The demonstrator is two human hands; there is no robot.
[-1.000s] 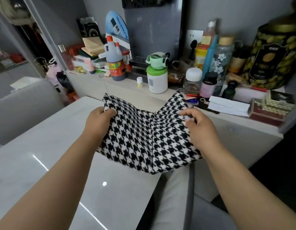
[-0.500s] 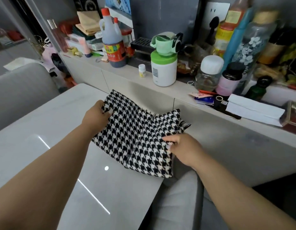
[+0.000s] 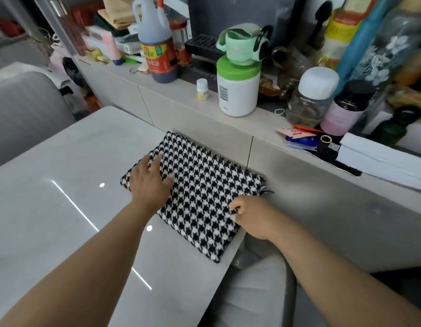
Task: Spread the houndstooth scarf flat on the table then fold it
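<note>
The black-and-white houndstooth scarf [image 3: 202,192] lies folded into a compact rectangle at the far right corner of the glossy white table [image 3: 63,197]. Its fringe pokes out at the right corner. My left hand [image 3: 150,182] rests flat on the scarf's left part, fingers spread. My right hand [image 3: 254,217] sits at the scarf's right edge, thumb and fingers pinched on the cloth there.
A pale sideboard [image 3: 299,185] runs right behind the table, crowded with a dark sauce bottle [image 3: 157,50], a white-and-green container [image 3: 238,88], jars and papers. Grey chairs stand at the left [image 3: 23,109] and under the table's right edge [image 3: 256,291].
The scarf was held open in the air between both hands; it has been folded shut and laid on the table. My left hand went from gripping to pressing flat.
</note>
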